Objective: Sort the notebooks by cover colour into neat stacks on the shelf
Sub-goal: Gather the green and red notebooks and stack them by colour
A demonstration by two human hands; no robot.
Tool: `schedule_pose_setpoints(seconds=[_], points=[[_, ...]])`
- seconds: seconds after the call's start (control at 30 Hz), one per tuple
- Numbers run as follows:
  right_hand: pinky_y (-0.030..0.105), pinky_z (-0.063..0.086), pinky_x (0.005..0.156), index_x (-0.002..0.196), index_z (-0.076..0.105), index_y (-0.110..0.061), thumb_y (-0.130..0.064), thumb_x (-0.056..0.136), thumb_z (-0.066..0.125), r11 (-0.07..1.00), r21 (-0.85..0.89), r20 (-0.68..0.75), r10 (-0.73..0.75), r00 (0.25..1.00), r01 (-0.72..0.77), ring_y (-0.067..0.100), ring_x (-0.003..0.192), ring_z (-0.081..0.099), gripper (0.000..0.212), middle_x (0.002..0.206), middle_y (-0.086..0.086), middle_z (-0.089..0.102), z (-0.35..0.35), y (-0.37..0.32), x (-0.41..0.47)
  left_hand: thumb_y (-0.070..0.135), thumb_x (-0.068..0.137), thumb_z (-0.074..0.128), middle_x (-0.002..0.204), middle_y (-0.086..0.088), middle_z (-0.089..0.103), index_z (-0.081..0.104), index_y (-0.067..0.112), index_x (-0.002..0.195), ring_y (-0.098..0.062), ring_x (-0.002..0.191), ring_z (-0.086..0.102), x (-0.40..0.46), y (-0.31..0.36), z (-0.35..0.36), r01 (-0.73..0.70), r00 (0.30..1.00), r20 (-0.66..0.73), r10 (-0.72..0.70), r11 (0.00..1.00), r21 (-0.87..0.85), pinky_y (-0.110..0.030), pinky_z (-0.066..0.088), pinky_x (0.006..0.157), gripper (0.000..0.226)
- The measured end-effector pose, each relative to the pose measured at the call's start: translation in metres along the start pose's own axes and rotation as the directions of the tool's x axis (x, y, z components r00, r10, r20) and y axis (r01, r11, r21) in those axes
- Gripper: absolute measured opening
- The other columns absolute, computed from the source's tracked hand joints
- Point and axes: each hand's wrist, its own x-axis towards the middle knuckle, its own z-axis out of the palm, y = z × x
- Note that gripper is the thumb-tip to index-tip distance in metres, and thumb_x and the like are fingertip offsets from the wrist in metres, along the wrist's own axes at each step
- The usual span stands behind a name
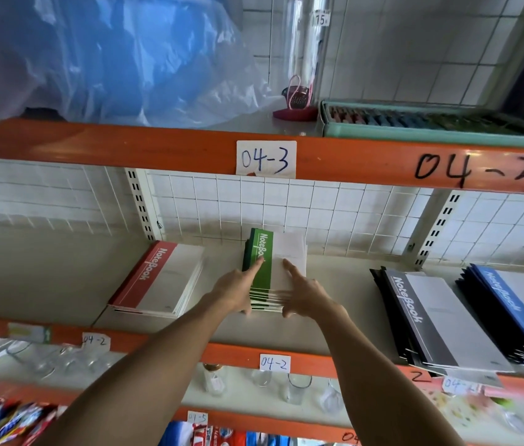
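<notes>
A stack of green notebooks lies in the middle of the cream shelf. My left hand rests on the stack's left side, index finger straight along the green cover band. My right hand lies flat on the white part of the top cover, fingers spread and straight. Both thumbs touch the stack's near edge. A red stack sits to the left. To the right lie a black stack and a blue stack, overlapping a little.
An orange beam labelled 04-3 runs above, with blue plastic sheeting and a green tray on the upper shelf. Below, the 04-2 shelf holds glass cups. A white wire grid backs the shelf.
</notes>
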Motion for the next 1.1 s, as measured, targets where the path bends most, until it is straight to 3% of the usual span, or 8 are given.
schedule_pose_setpoints(seconds=[0.37,0.5,0.63,0.77,0.83,0.9,0.97,1.1], points=[[0.035,0.043,0.094,0.156,0.004,-0.039,-0.013,0.065,0.088,0.998,0.041,0.072,0.050,0.996,-0.053,0.036,0.118,0.056,0.127,0.129,0.019,0.060,0.004,-0.014,-0.034,0.024,0.071,0.085,0.078,-0.002,0.056,-0.011,0.027,0.157,-0.016,0.065,0.055,-0.033,-0.010,0.006,-0.108,0.994,0.025,0.107,0.994,0.018,-0.029,0.049,0.061,0.129],[0.037,0.037,0.108,0.156,0.008,-0.036,-0.022,0.063,0.092,0.991,0.117,0.097,0.060,0.993,-0.071,0.034,0.132,0.046,0.127,0.148,0.013,0.047,0.002,-0.018,-0.041,0.058,0.068,0.082,0.129,-0.017,0.059,-0.016,0.033,0.155,-0.030,0.107,0.062,-0.031,-0.011,0.004,-0.065,0.982,0.162,0.092,0.984,-0.167,-0.039,0.052,0.090,0.134],[0.043,0.029,0.115,0.157,0.010,-0.035,-0.033,0.069,0.089,0.951,0.285,0.147,0.079,0.986,-0.119,0.032,0.144,0.028,0.118,0.161,0.009,0.024,-0.010,-0.021,-0.047,0.081,0.067,0.062,0.158,-0.003,0.035,-0.011,0.043,0.153,-0.028,0.134,0.047,-0.025,-0.018,-0.007,0.021,0.954,0.281,0.103,0.914,-0.406,-0.042,0.040,0.109,0.119],[0.039,0.041,0.105,0.157,0.012,-0.030,-0.042,0.084,0.074,0.851,0.500,0.068,0.149,0.987,-0.163,0.035,0.139,0.037,0.097,0.157,0.014,0.028,-0.017,-0.019,-0.036,0.054,0.096,0.050,0.154,-0.006,0.040,-0.003,0.028,0.158,-0.024,0.115,0.057,-0.015,-0.018,-0.015,0.142,0.976,0.219,0.004,0.750,-0.646,-0.029,0.048,0.089,0.085],[0.035,0.045,0.098,0.156,0.013,-0.024,-0.043,0.088,0.070,0.787,0.589,0.032,0.207,0.978,-0.186,0.035,0.129,0.048,0.091,0.150,0.015,0.038,-0.014,-0.018,-0.023,0.048,0.096,0.056,0.155,-0.007,0.038,-0.004,0.023,0.157,-0.025,0.122,0.054,-0.004,-0.017,-0.015,0.180,0.981,0.181,-0.064,0.634,-0.752,-0.032,0.045,0.100,0.089],[0.044,0.050,0.099,0.150,0.021,-0.018,-0.038,0.085,0.075,0.677,0.701,0.030,0.283,0.959,-0.222,0.032,0.117,0.056,0.087,0.136,0.015,0.050,-0.010,-0.017,-0.009,0.051,0.093,0.060,0.160,-0.008,0.027,-0.006,0.024,0.157,-0.031,0.138,0.040,0.006,-0.018,-0.014,0.247,0.968,0.184,-0.173,0.505,-0.827,-0.039,0.033,0.113,0.096],[0.049,0.056,0.090,0.135,0.035,-0.016,-0.034,0.075,0.084,0.575,0.781,0.023,0.362,0.932,-0.243,0.030,0.104,0.064,0.079,0.117,0.011,0.060,-0.005,-0.011,0.005,0.058,0.086,0.066,0.158,-0.009,0.031,0.001,0.030,0.156,-0.034,0.137,0.042,0.016,-0.017,-0.008,0.308,0.943,0.230,-0.242,0.364,-0.879,-0.047,0.033,0.114,0.100],[0.048,0.061,0.075,0.112,0.048,-0.017,-0.049,0.035,0.088,0.528,0.806,0.015,0.432,0.902,-0.266,0.029,0.091,0.069,0.093,0.107,0.010,0.066,-0.001,0.007,0.032,0.028,0.088,0.074,0.117,-0.002,0.062,0.030,0.019,0.147,-0.025,0.097,0.066,0.025,-0.009,0.010,0.258,0.932,0.232,-0.279,0.058,-0.964,-0.040,0.055,0.080,0.074]])
